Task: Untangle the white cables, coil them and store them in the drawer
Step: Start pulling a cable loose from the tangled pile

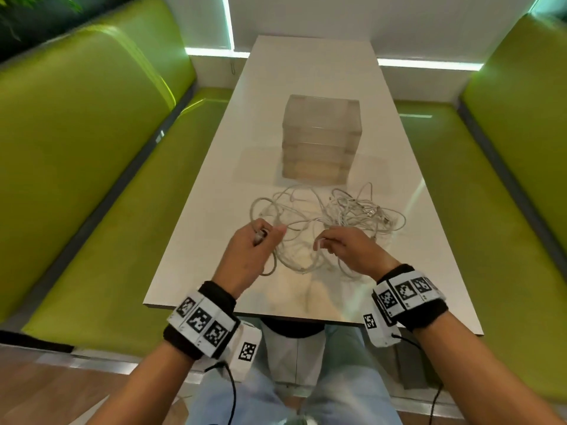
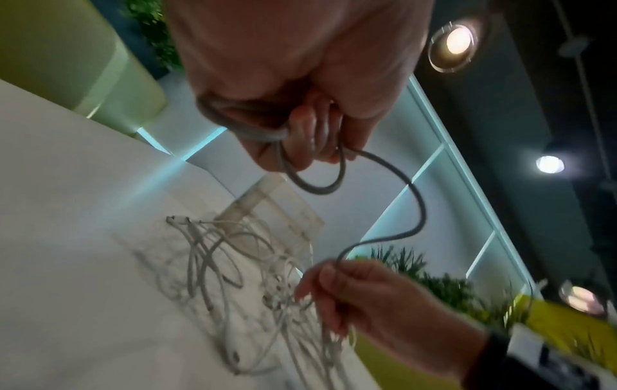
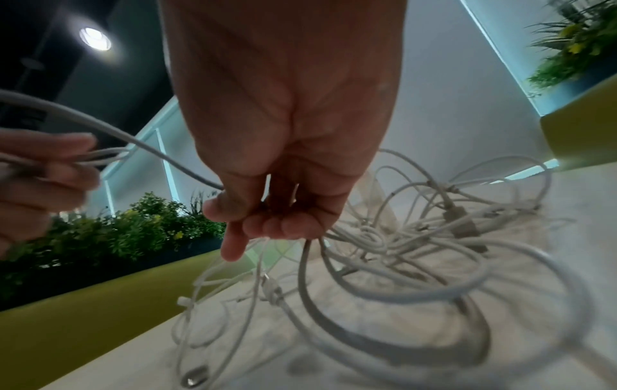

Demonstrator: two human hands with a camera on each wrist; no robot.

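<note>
A tangle of white cables [image 1: 331, 216] lies on the white table [image 1: 310, 81], just in front of a clear plastic drawer unit [image 1: 319, 139]. My left hand [image 1: 259, 237] is raised over the near left of the tangle and grips small loops of one cable [image 2: 310, 163] in its curled fingers. That cable runs across to my right hand [image 1: 328, 240], which pinches it between thumb and fingers [image 3: 267, 219] above the pile. Several strands [image 3: 384, 264] hang from the right hand down into the tangle. The drawers look closed.
Green upholstered benches [image 1: 92, 148] flank the table on both sides. The table's near edge [image 1: 276, 317] is just under my wrists. Plants [image 3: 133, 227] stand behind the benches.
</note>
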